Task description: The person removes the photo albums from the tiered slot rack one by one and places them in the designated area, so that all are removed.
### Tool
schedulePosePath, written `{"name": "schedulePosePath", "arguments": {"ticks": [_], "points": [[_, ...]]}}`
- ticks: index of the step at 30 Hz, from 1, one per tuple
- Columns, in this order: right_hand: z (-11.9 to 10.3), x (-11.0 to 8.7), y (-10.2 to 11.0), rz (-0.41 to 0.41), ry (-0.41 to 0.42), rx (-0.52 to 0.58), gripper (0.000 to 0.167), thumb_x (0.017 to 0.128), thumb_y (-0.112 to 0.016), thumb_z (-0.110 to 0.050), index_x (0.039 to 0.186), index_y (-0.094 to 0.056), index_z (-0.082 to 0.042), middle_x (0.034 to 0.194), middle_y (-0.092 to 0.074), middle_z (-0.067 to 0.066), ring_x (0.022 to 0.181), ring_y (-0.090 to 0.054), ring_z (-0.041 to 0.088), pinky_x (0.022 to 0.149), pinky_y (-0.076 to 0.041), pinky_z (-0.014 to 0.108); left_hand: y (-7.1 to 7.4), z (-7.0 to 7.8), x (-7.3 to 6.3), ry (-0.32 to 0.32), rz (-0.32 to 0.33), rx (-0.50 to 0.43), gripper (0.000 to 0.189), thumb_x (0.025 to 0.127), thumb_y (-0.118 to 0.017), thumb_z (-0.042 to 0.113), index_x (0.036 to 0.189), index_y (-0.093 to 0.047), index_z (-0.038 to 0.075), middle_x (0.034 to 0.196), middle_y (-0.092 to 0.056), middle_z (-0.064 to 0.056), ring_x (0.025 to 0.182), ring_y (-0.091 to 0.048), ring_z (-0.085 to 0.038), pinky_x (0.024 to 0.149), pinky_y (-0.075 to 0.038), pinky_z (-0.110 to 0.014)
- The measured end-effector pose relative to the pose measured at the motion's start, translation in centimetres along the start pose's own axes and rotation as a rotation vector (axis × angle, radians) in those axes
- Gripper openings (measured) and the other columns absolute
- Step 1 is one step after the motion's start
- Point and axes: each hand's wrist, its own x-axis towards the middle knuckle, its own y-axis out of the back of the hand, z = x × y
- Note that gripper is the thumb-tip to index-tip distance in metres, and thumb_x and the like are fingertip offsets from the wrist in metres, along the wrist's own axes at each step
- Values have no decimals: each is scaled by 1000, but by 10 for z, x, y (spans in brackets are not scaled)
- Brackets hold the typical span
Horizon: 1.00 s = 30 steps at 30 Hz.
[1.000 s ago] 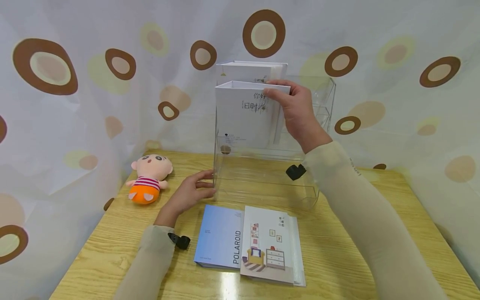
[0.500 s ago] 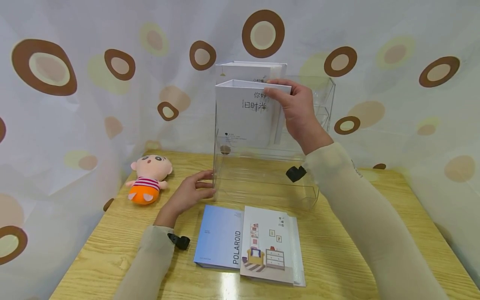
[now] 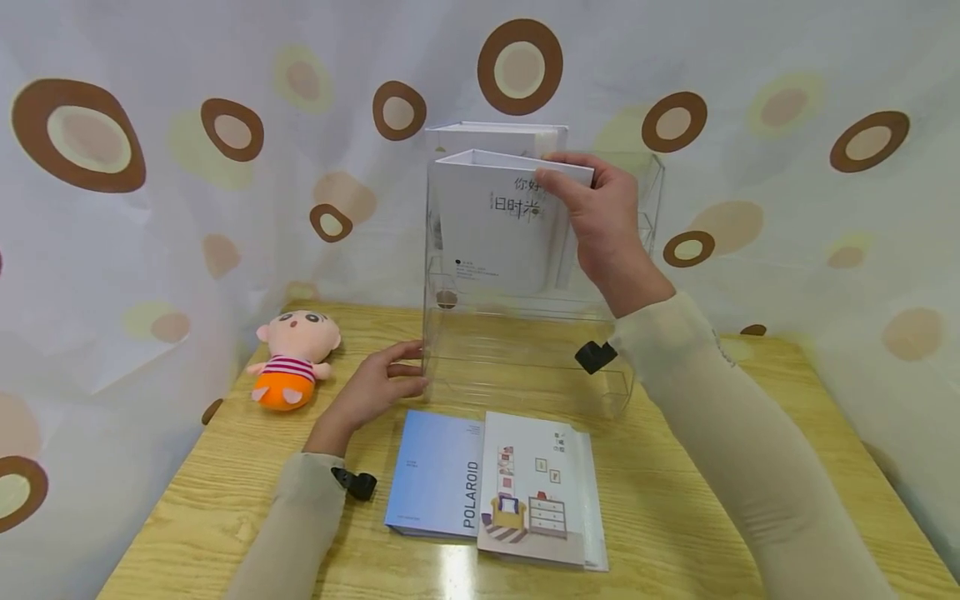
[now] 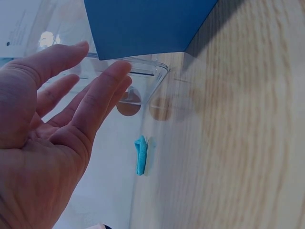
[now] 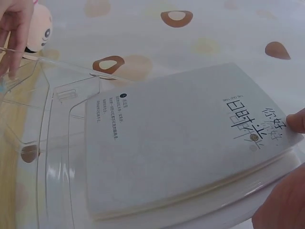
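The right hand [image 3: 606, 218] pinches a white rectangular album [image 3: 491, 233]; the left hand [image 3: 375, 387], fingers relaxed, touches the clear plastic rack [image 3: 525, 363].

The back and both sides of the space are enclosed by a whitish sheet [image 3: 442, 50], which is marked with creases at the left and is patterned with irregular brown rings [image 3: 520, 29], pale yellow-green patches [image 3: 281, 77] and beige blots [image 3: 345, 193]. In front of it is set a light yellowish tabletop [image 3: 660, 517], its surface covered with fine wood grain and its far edge met by the sheet. The scene is evenly lit, and a bright glare [image 3: 457, 571] is reflected from the tabletop near the lower middle of the head view.
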Motion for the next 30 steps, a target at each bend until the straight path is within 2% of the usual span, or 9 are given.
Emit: {"name": "schedulePosePath", "arguments": {"ticks": [17, 30], "points": [[-11, -20, 20, 39, 40, -21, 28, 98, -87, -18, 125, -84, -13, 114, -79, -1, 111, -75, 21, 102, -56, 44, 0, -1, -2, 0, -6, -13, 72, 109, -72, 12, 174, -40, 9, 173, -48, -23, 152, -58, -46, 111, -65, -47], [-13, -39, 44, 42, 43, -9, 23, 97, -87, -15, 120, -85, -12, 106, -81, -1, 102, -77, 20, 96, -58, 39, -1, 2, -2, -6, -16, -25, 71, 110, -72, 13, 173, -40, 6, 173, -47, -25, 152, -57, -47, 109, -66, -44]]}}
